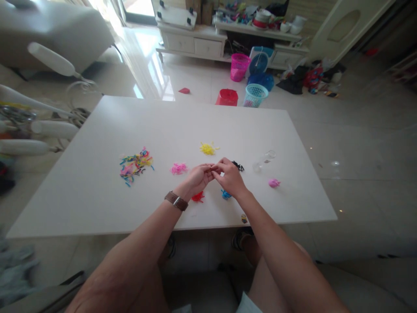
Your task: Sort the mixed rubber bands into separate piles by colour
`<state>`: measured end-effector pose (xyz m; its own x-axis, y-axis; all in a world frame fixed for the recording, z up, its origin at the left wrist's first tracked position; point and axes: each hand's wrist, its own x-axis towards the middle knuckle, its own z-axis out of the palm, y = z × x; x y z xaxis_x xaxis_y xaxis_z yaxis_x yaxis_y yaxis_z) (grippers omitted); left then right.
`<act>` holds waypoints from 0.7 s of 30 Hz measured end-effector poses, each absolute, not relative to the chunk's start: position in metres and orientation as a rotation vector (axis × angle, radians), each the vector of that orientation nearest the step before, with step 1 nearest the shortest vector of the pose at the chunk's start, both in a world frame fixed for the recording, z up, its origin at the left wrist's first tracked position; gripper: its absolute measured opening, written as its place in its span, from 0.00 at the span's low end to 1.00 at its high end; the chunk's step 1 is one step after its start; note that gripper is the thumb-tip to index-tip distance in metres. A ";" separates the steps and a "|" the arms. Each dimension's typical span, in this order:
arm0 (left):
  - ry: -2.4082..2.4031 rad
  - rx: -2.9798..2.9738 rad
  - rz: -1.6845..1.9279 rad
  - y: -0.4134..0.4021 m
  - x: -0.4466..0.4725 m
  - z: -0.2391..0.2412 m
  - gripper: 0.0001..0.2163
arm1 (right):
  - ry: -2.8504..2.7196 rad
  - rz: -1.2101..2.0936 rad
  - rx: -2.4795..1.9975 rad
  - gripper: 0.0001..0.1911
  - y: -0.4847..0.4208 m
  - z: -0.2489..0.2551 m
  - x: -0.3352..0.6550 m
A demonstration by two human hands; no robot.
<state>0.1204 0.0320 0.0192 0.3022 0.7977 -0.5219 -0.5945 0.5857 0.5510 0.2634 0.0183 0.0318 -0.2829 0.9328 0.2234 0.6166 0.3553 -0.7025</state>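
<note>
My left hand (201,177), with a brown watch strap (176,201) on its wrist, is turned palm up over the table, fingers curled. The fingertips of my right hand (228,174) pinch together against the left fingers; whatever lies between them is too small to make out. Around both hands lie heaps of small thin pieces: pink (179,168), yellow (207,148), black (238,166), red (197,197) and blue (226,194). The hands partly cover the black, red and blue heaps. A larger mixed-colour pile (135,166) is spread out to the left.
On the right of the white table (156,126) are a clear plastic container (263,161) and a pink-purple lump (274,183). A tiny dark and yellow item (244,218) lies by the near edge. Beyond the table stand a red bin (227,97) and a light blue basket (255,95).
</note>
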 end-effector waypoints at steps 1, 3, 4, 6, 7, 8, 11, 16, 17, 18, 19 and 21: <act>0.863 0.272 0.941 0.032 0.123 0.020 0.09 | -2.011 0.661 -1.345 0.07 0.018 0.032 0.264; 0.876 0.276 0.942 0.030 0.126 0.020 0.09 | -2.025 0.663 -1.359 0.07 0.017 0.032 0.266; 0.883 0.281 0.939 0.029 0.128 0.021 0.09 | -2.034 0.663 -1.372 0.06 0.017 0.032 0.266; 0.897 0.298 0.929 0.027 0.130 0.021 0.10 | -2.062 0.655 -1.398 0.06 0.016 0.033 0.267; 0.903 0.307 0.923 0.026 0.131 0.021 0.10 | -2.081 0.645 -1.409 0.05 0.016 0.033 0.267; 0.910 0.315 0.917 0.025 0.133 0.021 0.10 | -2.104 0.632 -1.419 0.05 0.016 0.033 0.267; 0.930 0.326 0.902 0.024 0.135 0.019 0.09 | -2.161 0.592 -1.449 0.06 0.015 0.032 0.267; 0.963 0.320 0.922 0.025 0.136 0.018 0.09 | -2.207 0.513 -1.509 0.05 0.015 0.032 0.266; 0.970 0.321 0.929 0.025 0.137 0.017 0.09 | -2.234 0.480 -1.514 0.05 0.015 0.033 0.266; 0.977 0.324 0.934 0.025 0.137 0.017 0.09 | -2.266 0.443 -1.518 0.05 0.015 0.034 0.265; 0.982 0.327 0.936 0.024 0.138 0.017 0.09 | -2.297 0.408 -1.520 0.06 0.014 0.036 0.264; 0.988 0.330 0.931 0.025 0.137 0.017 0.09 | -2.335 0.377 -1.507 0.06 0.015 0.038 0.262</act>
<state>0.1374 0.0248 0.0165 0.2191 0.7948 -0.5660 -0.5184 0.5862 0.6226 0.2622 0.0145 0.0383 -0.3825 0.9141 0.1348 0.8251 0.4036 -0.3953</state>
